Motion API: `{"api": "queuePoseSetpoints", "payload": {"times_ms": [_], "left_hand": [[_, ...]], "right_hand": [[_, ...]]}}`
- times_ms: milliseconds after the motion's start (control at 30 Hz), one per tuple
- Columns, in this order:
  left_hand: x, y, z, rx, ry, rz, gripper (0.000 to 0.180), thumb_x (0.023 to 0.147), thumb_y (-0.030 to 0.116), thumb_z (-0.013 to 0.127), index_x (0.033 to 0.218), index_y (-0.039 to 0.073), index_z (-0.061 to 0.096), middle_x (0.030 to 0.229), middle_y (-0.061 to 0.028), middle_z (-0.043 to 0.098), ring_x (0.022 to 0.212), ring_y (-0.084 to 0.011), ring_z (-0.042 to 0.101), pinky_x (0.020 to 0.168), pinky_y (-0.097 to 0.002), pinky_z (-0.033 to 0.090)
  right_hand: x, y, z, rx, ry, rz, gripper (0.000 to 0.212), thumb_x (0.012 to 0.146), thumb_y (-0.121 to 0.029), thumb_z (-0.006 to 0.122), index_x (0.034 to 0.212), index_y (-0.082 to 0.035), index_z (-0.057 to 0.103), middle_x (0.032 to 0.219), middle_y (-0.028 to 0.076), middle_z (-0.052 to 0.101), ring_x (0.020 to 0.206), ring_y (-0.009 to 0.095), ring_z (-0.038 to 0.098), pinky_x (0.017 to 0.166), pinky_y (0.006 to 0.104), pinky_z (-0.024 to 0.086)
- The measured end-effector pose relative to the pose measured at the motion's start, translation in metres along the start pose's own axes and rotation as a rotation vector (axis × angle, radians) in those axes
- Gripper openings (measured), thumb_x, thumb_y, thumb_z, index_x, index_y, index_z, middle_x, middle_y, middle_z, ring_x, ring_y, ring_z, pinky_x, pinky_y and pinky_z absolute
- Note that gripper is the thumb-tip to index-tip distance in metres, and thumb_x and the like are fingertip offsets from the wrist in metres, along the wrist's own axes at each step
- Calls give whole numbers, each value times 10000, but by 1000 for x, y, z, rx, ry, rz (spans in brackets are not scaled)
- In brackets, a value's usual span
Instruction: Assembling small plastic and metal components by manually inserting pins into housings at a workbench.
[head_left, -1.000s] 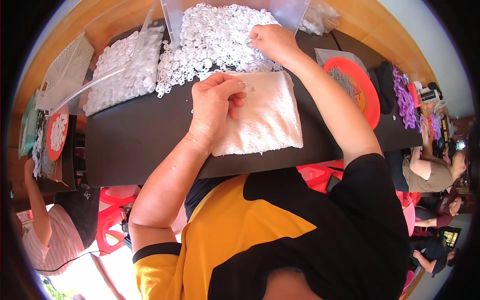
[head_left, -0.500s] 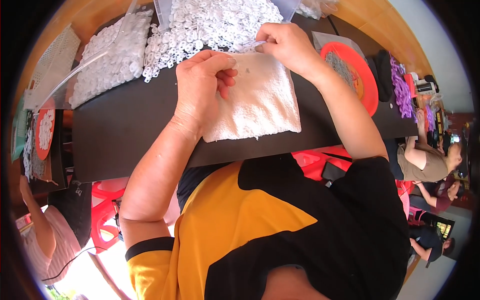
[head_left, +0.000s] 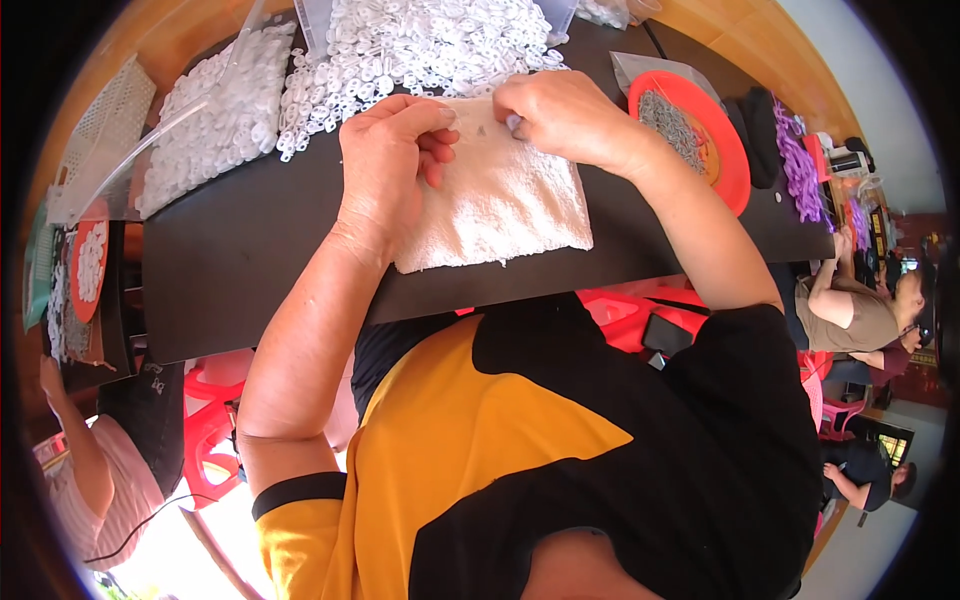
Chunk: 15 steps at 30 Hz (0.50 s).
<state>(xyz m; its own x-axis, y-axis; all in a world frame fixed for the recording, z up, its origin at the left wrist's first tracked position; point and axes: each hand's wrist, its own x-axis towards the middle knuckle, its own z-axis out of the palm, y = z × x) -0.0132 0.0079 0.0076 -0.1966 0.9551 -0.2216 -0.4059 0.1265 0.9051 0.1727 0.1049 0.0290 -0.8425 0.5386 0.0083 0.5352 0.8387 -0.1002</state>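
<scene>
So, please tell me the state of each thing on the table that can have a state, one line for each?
white towel: spread flat on the dark table, under both hands
left hand: fingers curled, resting on the towel
right hand: fingertips pinched at the towel's top edge; what they hold is unclear
pile of white rings: loose, heaped
orange plate: holding small grey pieces

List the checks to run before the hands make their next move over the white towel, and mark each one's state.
1. White towel flat on the black table: ok.
2. Left hand over the towel's left edge: ok.
3. Right hand pinching a small part: cannot tell, fingertips hide it.
4. Pile of white rings within reach beyond the towel: ok.
5. Orange dish of grey pieces clear of the right forearm: ok.
</scene>
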Motion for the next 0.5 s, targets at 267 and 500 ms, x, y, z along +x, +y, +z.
{"api": "queuePoseSetpoints", "payload": {"times_ms": [267,500], "left_hand": [[-1,2,0,6,-27,19,64,810,42,639,817,-22,637,711,-91,631,581,-125,556,490,-248,416],[0,0,0,-19,-65,22,60,810,29,652,840,-21,636,739,-102,661,581,-129,582,483,-241,429]], "right_hand": [[-9,10,-9,23,322,161,141,824,-135,581,901,-84,687,905,122,684,867,322,659,738,452,514],[-2,-14,32,-174,357,68,146,812,-157,649,832,-14,669,852,125,667,834,318,659,716,437,510]]}}
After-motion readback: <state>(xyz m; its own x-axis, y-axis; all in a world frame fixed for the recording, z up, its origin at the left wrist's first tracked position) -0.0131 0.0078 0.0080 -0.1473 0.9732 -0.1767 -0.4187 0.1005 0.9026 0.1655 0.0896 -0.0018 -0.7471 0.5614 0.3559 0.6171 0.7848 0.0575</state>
